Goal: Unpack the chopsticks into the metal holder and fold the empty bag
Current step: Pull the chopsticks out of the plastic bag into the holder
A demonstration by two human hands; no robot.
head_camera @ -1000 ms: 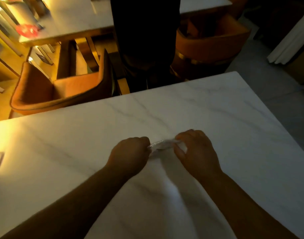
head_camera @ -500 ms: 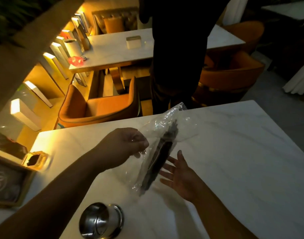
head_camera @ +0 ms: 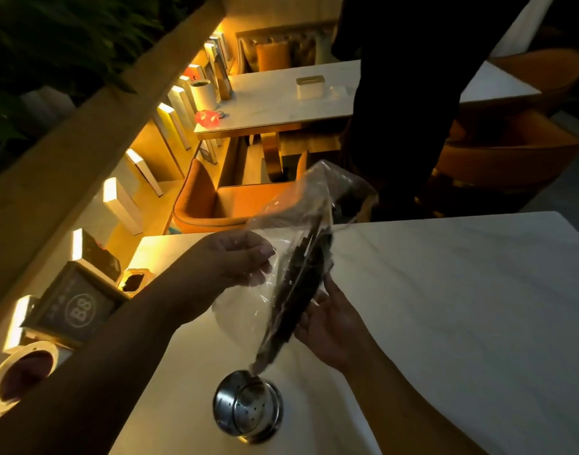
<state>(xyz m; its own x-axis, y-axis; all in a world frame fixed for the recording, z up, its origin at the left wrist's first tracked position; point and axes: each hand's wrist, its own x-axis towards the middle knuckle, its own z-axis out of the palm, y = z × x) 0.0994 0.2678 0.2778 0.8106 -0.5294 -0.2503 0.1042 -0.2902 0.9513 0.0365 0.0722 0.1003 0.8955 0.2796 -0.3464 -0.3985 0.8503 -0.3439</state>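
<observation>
A clear plastic bag (head_camera: 283, 221) with a dark bundle of chopsticks (head_camera: 294, 290) inside hangs slanted above the white marble table (head_camera: 445, 307). The bundle's lower end points down just above the rim of the round perforated metal holder (head_camera: 248, 408), which stands near the table's front edge. My left hand (head_camera: 239, 257) pinches the loose plastic on the bag's left side. From the right, my right hand (head_camera: 330, 320) cups the lower half of the bundle through the plastic, fingers curled round it. The bag's open top flares up and away from me.
A framed sign marked B8 (head_camera: 78, 307), a small gold tray (head_camera: 135, 280) and a white cup with dark contents (head_camera: 22, 372) stand at the left. An orange chair (head_camera: 229, 205) and a person in dark clothes (head_camera: 412, 93) are beyond the table's far edge.
A second ago both hands pulled at a small piece of plastic on the table. Since then the bag has come up and its lower end has swung over the holder; my open right hand has closed on the bundle.
</observation>
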